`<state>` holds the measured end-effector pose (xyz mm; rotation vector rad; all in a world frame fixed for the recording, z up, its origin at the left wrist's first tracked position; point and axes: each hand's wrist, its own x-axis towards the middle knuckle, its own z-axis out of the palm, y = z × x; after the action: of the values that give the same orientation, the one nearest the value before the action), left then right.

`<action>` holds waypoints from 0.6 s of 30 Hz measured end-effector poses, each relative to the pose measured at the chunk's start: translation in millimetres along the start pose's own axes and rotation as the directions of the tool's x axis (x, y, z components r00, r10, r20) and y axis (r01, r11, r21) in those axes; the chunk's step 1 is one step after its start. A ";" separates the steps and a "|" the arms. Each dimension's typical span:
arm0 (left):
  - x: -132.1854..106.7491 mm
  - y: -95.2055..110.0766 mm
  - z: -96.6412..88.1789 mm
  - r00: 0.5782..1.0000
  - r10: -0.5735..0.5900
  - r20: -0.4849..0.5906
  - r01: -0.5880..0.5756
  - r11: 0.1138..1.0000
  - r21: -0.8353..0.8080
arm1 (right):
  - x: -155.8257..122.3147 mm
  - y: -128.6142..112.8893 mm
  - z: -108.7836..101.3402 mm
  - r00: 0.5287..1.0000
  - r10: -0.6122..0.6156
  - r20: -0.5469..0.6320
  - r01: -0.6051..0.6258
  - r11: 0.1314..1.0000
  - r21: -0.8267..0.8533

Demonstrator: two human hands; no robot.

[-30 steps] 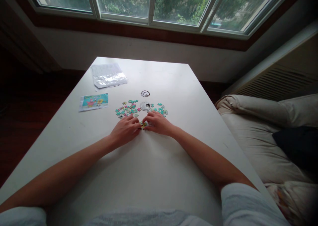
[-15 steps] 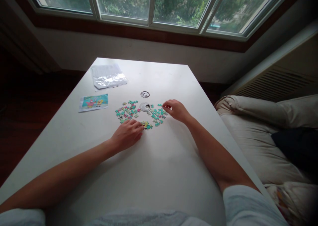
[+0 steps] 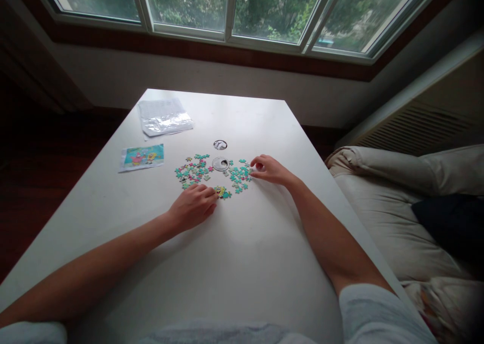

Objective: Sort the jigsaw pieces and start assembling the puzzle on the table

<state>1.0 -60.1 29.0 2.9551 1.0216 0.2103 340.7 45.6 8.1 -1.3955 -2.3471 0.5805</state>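
My left hand point(image 3: 194, 205) rests on the white table with its fingers curled together. Its fingertips meet the left edge of a small cluster of yellow and teal joined puzzle pieces point(image 3: 223, 193); the exact grip is hidden by the fingers. On the right, my right hand point(image 3: 271, 169) hovers at the edge of a pile of loose teal puzzle pieces point(image 3: 238, 175). Thumb and index finger stand apart, with nothing visible between them. Another pile of mixed teal, pink and pale puzzle pieces point(image 3: 193, 170) lies beyond my left hand.
A round, clear-rimmed lid or dish point(image 3: 220, 163) sits between the piles, with a dark-rimmed round hole or disc point(image 3: 220, 144) behind it. A cartoon picture card point(image 3: 141, 157) and a clear plastic bag point(image 3: 165, 117) lie at left. A beige sofa point(image 3: 378, 213) adjoins the table point(image 3: 242, 263).
My right hand has shifted slightly right and down, and its thumb and index finger have spread farther apart. My left hand stays almost still at the joined pieces.
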 end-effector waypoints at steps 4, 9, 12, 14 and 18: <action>-0.2 1.2 -1.2 1.000 0.008 -0.006 -0.008 1.000 -0.004 | -0.3 -1.7 -2.3 1.000 0.000 0.029 0.001 1.000 -0.024; -0.9 1.7 0.3 0.999 0.013 -0.030 -0.013 1.000 -0.016 | -0.4 -4.4 -2.3 1.000 0.002 0.026 -0.002 1.000 0.006; -1.1 1.4 1.0 1.000 0.014 -0.022 -0.014 1.000 -0.009 | -0.7 -4.2 -1.7 1.000 -0.001 0.021 0.000 0.999 0.050; -1.1 1.1 1.1 1.000 0.016 -0.018 -0.016 1.000 -0.007 | -0.7 -3.0 -1.0 1.000 0.006 0.021 -0.008 0.996 0.089; -1.5 0.8 1.9 0.999 0.017 -0.031 -0.018 1.000 -0.011 | -0.3 2.2 0.3 0.998 0.034 0.057 -0.046 0.975 0.219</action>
<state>0.5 -61.6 27.0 2.9605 0.9944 0.2623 342.3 46.2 6.7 -1.3432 -2.2183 0.8707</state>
